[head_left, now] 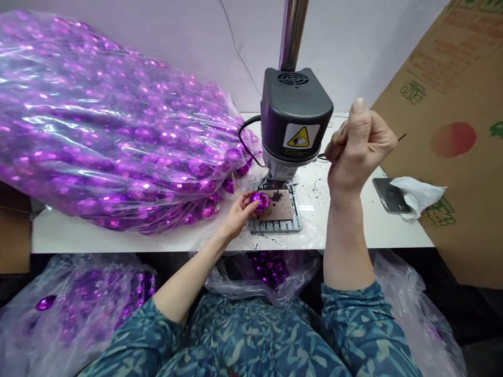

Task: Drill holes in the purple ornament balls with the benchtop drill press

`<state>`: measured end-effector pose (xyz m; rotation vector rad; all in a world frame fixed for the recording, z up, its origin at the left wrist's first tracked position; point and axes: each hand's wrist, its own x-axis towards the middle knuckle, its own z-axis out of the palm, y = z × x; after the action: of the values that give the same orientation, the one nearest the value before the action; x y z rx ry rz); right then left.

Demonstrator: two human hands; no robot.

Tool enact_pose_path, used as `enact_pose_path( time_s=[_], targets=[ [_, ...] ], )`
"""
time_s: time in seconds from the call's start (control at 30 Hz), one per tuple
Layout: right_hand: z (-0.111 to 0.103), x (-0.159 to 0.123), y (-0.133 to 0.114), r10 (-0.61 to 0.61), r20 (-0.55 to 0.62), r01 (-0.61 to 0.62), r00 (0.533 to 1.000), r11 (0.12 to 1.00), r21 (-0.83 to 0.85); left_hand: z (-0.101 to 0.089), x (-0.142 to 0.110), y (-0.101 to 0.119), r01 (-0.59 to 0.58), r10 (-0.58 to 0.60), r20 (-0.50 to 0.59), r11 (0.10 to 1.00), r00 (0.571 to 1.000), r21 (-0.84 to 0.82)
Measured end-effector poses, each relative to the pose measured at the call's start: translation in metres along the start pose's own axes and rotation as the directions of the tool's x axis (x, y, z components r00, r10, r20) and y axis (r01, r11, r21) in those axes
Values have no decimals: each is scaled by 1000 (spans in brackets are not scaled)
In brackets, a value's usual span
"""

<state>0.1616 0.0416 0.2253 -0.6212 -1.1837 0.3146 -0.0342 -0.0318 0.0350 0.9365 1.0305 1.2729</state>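
A shiny purple faceted ball (260, 202) is pinched in the fingers of my left hand (239, 213), low over the left part of the machine's base. The black bench drill press (296, 112) stands on a metal post, with a yellow warning label on its front. Beneath its head, a brown board (281, 209) lies on the slotted metal base (275, 226), scattered with dark shavings. Raised at the machine's right side, my right hand (356, 141) is closed around a thin dark lever, whose ends show on both sides of the fist.
A big clear bag of purple balls (118, 125) fills the table's left side. Open plastic bags with purple balls (271, 269) hang below the front edge. At right are a phone (389, 196), a white tissue (420, 195) and a tall cardboard box (451, 173).
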Motion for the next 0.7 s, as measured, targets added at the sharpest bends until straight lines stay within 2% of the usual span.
enact_pose_path(
  time_s=[0.1,0.2,0.3,0.5,0.7],
  targets=[
    [0,-1,-1,-6,12,6,1000,1000,10,-3,14,-7,-98,92,56,988,994,115],
    [0,-1,-2,-1,18,2,1000,999,-53,-5,25,-9,-154,134,120,971,984,185],
    [0,0,-2,0,27,2,1000,998,-62,-5,31,-7,-161,119,178,956,977,245],
    [0,-2,-6,-12,32,10,999,999,38,0,35,-2,-179,76,281,914,957,363],
    [1,-3,-7,-27,11,26,1000,996,89,9,37,-6,-359,221,301,750,928,556]
  ],
)
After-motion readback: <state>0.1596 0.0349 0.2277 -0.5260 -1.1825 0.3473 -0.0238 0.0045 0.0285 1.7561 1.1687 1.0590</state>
